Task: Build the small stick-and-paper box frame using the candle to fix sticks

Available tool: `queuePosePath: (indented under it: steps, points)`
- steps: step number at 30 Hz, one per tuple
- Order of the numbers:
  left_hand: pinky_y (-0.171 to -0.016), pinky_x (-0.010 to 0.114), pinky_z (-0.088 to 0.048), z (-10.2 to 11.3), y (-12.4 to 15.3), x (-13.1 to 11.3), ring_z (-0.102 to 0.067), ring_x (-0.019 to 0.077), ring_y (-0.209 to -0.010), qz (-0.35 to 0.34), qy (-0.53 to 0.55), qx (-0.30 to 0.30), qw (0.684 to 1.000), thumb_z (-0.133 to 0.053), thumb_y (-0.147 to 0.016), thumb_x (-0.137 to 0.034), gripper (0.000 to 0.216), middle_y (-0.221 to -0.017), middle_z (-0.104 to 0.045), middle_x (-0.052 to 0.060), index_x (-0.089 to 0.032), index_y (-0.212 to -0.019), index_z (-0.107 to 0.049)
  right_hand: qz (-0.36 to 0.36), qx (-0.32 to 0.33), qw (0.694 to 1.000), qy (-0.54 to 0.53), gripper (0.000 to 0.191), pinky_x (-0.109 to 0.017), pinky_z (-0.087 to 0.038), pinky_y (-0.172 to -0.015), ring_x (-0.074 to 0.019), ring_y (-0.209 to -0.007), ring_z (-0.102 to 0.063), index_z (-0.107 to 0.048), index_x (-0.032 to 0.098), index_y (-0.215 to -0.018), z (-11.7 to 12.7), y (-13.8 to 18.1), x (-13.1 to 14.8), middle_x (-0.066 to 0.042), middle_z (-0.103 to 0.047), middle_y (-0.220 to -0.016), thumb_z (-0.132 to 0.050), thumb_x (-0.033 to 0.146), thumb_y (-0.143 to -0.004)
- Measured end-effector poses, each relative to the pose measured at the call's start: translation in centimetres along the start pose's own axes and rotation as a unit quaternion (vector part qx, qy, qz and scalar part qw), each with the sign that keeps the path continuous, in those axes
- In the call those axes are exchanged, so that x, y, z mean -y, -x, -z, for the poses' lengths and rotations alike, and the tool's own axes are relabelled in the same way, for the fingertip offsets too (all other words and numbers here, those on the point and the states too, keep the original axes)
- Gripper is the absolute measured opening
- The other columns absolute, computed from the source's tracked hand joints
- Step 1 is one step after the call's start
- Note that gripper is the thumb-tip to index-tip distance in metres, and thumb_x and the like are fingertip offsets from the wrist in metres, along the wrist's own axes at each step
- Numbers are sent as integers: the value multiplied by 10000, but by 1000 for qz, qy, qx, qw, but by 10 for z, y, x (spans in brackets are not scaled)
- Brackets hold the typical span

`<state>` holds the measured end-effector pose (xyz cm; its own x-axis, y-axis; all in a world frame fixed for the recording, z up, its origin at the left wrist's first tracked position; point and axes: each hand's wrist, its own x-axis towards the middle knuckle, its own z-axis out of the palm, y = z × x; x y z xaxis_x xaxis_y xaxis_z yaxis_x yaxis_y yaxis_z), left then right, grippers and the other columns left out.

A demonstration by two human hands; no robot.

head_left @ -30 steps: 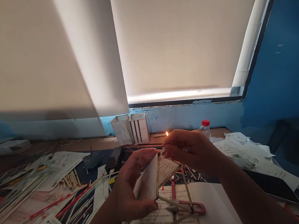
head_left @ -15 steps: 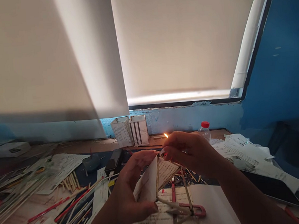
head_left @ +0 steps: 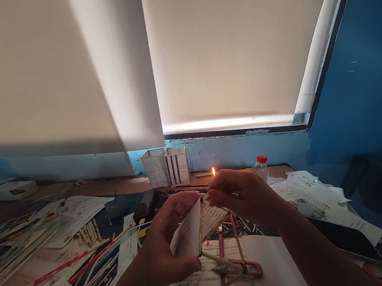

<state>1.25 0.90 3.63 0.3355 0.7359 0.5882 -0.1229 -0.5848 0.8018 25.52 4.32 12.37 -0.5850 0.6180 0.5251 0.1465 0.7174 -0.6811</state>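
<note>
My left hand (head_left: 168,246) grips a small frame of thin sticks covered with printed paper (head_left: 198,230), thumb below and fingers curled over its left side. My right hand (head_left: 243,196) is pinched closed at the frame's top corner; what it pinches is too small to make out. A small flame (head_left: 213,171) burns just behind my right fingers; its source is hidden. Under the frame lie a printed sheet (head_left: 208,276) and a red-handled tool (head_left: 245,266).
Two printed paper boxes (head_left: 166,166) stand by the blue wall. A red-capped bottle (head_left: 261,165) is at the back right. Loose sticks and papers (head_left: 69,240) cover the left of the desk. A dark phone (head_left: 347,236) and papers lie on the right.
My right hand has shifted slightly at the frame's top corner and the flame flickered. My left hand still holds the frame in the same place.
</note>
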Motion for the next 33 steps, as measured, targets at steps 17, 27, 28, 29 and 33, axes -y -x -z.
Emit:
queuePosePath:
  steps: [17, 27, 28, 29, 33]
  points:
    - [-1166, 440, -389, 0, 0, -2, -524, 355, -1367, 11, -6, -7, 1000, -953, -645, -483, 914, -1421, -573, 105, -305, -1434, -525, 43, 6, 996, 81, 74, -217, -480, -613, -95, -691, -626, -770, 215, -937, 1, 2, 11, 25, -722, -790, -737, 279, -956]
    - [-1134, 483, -425, -1, -1, -2, -506, 398, -1392, 14, 0, -11, 1000, -965, -629, -454, 930, -1440, -565, 130, -299, -1431, -519, 67, 39, 995, 66, 68, -236, -499, -632, -108, -669, -611, -777, 209, -957, 0, 4, 14, 19, -687, -743, -740, 266, -950]
    - [-1135, 484, -426, -1, -1, -2, -502, 400, -1397, 14, -1, -9, 1000, -964, -632, -454, 928, -1449, -560, 130, -302, -1431, -518, 67, 47, 995, 60, 74, -239, -502, -634, -111, -671, -614, -775, 209, -958, 0, 5, 15, 16, -695, -750, -736, 271, -956]
    - [-1135, 487, -429, 0, -2, -2, -501, 402, -1400, 15, -2, -7, 1000, -962, -636, -454, 925, -1454, -557, 132, -302, -1432, -517, 67, 57, 995, 51, 79, -242, -505, -639, -114, -680, -620, -774, 210, -967, 0, 6, 15, 12, -709, -767, -729, 275, -963]
    - [-1116, 487, -452, 0, -2, -2, -522, 404, -1380, 12, 0, -9, 1000, -957, -647, -447, 902, -1426, -567, 141, -288, -1423, -526, 67, 88, 994, 18, 87, -250, -517, -665, -122, -709, -641, -768, 210, -996, -1, 8, 18, -1, -750, -829, -716, 277, -977]
